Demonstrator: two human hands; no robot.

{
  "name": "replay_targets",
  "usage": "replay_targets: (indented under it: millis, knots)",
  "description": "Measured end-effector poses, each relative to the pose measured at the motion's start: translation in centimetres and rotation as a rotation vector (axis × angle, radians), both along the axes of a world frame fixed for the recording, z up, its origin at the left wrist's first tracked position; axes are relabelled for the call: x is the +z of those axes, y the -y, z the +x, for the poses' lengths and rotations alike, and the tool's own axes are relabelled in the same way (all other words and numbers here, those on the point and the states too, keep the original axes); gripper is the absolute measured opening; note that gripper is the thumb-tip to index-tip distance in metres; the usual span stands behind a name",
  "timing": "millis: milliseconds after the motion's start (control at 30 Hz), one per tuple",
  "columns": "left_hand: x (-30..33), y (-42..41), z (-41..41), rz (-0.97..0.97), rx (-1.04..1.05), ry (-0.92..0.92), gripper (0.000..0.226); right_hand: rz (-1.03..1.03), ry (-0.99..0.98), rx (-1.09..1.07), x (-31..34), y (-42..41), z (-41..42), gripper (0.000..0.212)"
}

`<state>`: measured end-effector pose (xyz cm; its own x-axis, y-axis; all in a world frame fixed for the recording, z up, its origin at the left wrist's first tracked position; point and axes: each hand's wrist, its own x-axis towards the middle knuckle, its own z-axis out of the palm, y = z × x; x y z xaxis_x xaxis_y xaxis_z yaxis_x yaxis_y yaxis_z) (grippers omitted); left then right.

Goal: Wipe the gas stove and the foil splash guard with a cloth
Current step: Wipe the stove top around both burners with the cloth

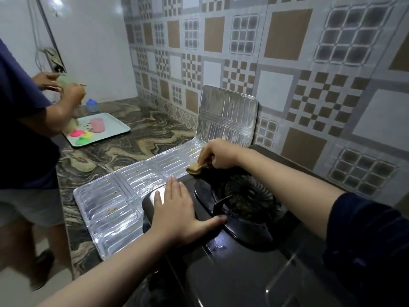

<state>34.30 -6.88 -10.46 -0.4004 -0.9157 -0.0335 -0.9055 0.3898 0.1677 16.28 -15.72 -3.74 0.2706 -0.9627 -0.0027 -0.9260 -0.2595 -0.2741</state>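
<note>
Foil guard (pixel 124 196) in four panels, one upright, beside my one black stove (pixel 232 273), right hand (pixel 218 154) gripped one cloth (pixel 195 168) at the stove's far edge, left hand (pixel 177 214) lay flat, fingers straight, on the near corner, bare counter (pixel 141 134) past the foil

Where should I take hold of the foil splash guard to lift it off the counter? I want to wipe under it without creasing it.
Judging by its pose, grip the foil splash guard at the near-left corner, coming from the counter's front. That flat panel lies free there, while the gas stove borders its right edge and the far panel stands upright against the wall. Slide fingers under the rim; the thin ribbed foil probably bends easily.
</note>
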Motion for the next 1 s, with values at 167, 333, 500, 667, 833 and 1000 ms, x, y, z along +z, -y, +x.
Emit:
replay_targets:
  millis: [167, 333, 500, 667, 833, 1000]
  knots:
    - [0.1, 0.0, 0.0, 0.0, 0.011, -0.03, 0.155, -0.06, 0.209, 0.081, 0.6, -0.6, 2.1, 0.045]
    - [0.2, -0.1, -0.1, -0.011, 0.057, -0.041, 0.154, -0.027, -0.092, 0.215, 1.1, -1.0, 3.3, 0.033]
    - [0.3, -0.3, -0.7, -0.009, 0.058, -0.043, 0.152, -0.059, 0.095, 0.152, 1.1, -1.5, 2.5, 0.047]
    - [0.3, -0.2, -0.4, -0.006, 0.065, -0.044, 0.149, 0.028, 0.078, 0.203, 0.8, -1.7, 2.9, 0.052]
    - [-0.1, -0.4, 0.1, 0.003, 0.068, -0.037, 0.148, 0.055, 0.306, 0.106, 1.4, -1.0, 3.4, 0.049]
    - [0.0, -0.1, -0.1, -0.009, 0.073, -0.051, 0.15, 0.192, -0.126, 0.202, 1.3, -0.4, 4.5, 0.016]
